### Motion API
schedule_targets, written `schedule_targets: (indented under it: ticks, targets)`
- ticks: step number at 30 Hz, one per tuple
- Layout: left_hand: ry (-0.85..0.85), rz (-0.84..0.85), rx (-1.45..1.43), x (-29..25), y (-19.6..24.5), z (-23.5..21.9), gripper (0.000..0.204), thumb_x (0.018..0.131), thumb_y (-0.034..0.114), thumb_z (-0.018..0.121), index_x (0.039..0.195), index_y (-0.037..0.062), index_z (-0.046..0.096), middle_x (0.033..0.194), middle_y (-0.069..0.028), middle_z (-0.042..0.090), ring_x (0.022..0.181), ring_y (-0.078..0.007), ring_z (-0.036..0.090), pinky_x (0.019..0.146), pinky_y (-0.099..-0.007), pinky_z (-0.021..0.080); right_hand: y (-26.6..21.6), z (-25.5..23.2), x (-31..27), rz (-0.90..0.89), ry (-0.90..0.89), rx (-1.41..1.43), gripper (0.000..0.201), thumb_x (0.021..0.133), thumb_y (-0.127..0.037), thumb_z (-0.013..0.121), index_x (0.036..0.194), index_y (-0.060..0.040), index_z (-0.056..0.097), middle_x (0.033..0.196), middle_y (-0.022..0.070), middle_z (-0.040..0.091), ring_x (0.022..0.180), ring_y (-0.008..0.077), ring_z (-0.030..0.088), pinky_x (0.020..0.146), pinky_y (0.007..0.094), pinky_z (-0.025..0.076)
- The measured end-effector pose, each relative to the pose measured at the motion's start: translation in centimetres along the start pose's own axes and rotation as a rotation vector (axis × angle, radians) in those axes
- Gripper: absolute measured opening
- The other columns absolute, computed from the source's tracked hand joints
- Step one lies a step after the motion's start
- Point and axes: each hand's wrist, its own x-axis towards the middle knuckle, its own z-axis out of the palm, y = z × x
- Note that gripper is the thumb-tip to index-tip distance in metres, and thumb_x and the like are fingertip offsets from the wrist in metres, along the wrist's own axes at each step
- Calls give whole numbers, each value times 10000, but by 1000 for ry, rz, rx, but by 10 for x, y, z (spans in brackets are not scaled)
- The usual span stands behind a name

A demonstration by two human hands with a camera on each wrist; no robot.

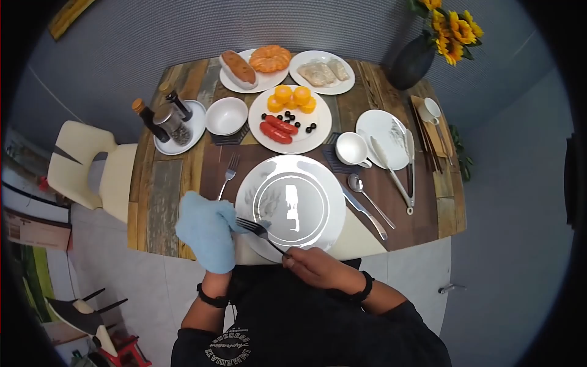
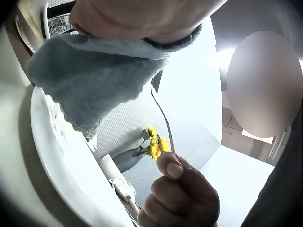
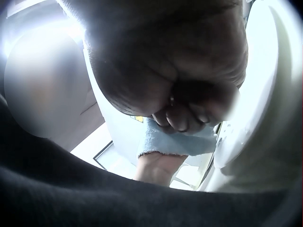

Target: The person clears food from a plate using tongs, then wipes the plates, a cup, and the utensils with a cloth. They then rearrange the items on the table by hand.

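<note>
A light blue cloth point(image 1: 206, 229) covers most of my left hand point(image 2: 113, 19), hiding its fingers. It stands over the left rim of a large white plate point(image 1: 333, 211). A bit of the cloth shows just beyond the tines of a fork point(image 1: 252, 226), which overlap it in the head view. My right hand point(image 1: 315, 267) pinches the fork's handle between thumb and finger, close over the plate's near rim. In the left wrist view, that thumb and curled fingers show plainly, with the thin handle rising from them.
A second fork point(image 1: 230, 171) lies left of the plate; a knife point(image 1: 365, 212) and spoon point(image 1: 370, 199) lie right. Behind stand a food plate point(image 1: 260, 125), a bowl point(image 1: 226, 116), a cup point(image 1: 353, 148), tongs point(image 1: 400, 183) on a small plate and a vase point(image 1: 411, 64).
</note>
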Motion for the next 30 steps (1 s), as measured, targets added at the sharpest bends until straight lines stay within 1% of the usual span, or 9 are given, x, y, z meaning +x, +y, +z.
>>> schedule_targets:
  ticks: [2,4,9,11,13,15,22,27,30]
  targets:
    - [17,123,36,2,0,-3,147,831,73,675,961,49,608,838,-104,602,791,-280,626,710,-361,494,-3,1,1,23,16,10,192,1063,-205,480,1035,-37,569,742,182,606,728,394,645,667,441,491]
    - [-86,-323,-220,-16,-2,5,180,848,38,669,985,58,555,894,-108,563,833,-265,601,753,-351,483,-6,0,3,-17,-12,19,192,1065,-203,480,1034,-35,568,734,170,604,713,387,640,658,437,488]
    - [-214,-214,-105,-59,-14,13,295,953,95,619,1221,76,496,1143,-92,586,1018,-211,611,885,-337,497,-4,4,6,-4,24,42,188,1069,-195,477,1023,-32,560,729,154,593,687,371,617,645,418,477]
    - [-221,-590,-1354,-67,-12,9,363,999,171,600,1333,96,477,1246,-89,590,1139,-220,604,1001,-374,490,-4,4,6,-28,83,44,183,1071,-187,478,1016,-31,556,716,142,580,658,341,606,634,398,470]
    - [-152,-564,-1462,-65,-8,3,387,1033,258,559,1380,110,473,1270,-90,593,1172,-239,605,1050,-407,481,-9,1,5,34,187,99,245,1087,-217,459,1005,-21,581,705,80,558,631,176,561,634,314,460]
    - [-10,-672,-1724,-63,-12,1,323,1043,237,549,1329,97,491,1215,-90,604,1151,-248,607,1031,-395,487,-12,5,4,-22,263,127,178,1075,-154,472,997,-22,564,686,93,523,609,184,520,603,325,436]
    - [-86,-718,-1730,-70,-26,-9,388,1050,331,539,1376,129,481,1282,-57,579,1216,-241,573,1069,-424,461,-22,0,6,-201,128,-92,199,1050,-173,524,955,-21,610,684,115,582,592,258,594,594,338,472]
    - [-50,-824,-1553,-86,-27,-16,566,1047,386,530,1541,161,372,1481,-78,514,1358,-280,506,1148,-486,411,-23,1,9,85,206,-181,123,1010,-149,574,951,-45,599,752,187,640,690,397,644,606,429,501]
    - [-68,-812,-1593,-84,-25,-22,585,1046,353,549,1556,148,347,1512,-73,484,1378,-261,489,1148,-464,417,-25,1,10,25,212,-154,137,1023,-162,561,964,-43,597,716,167,630,674,395,644,597,427,496]
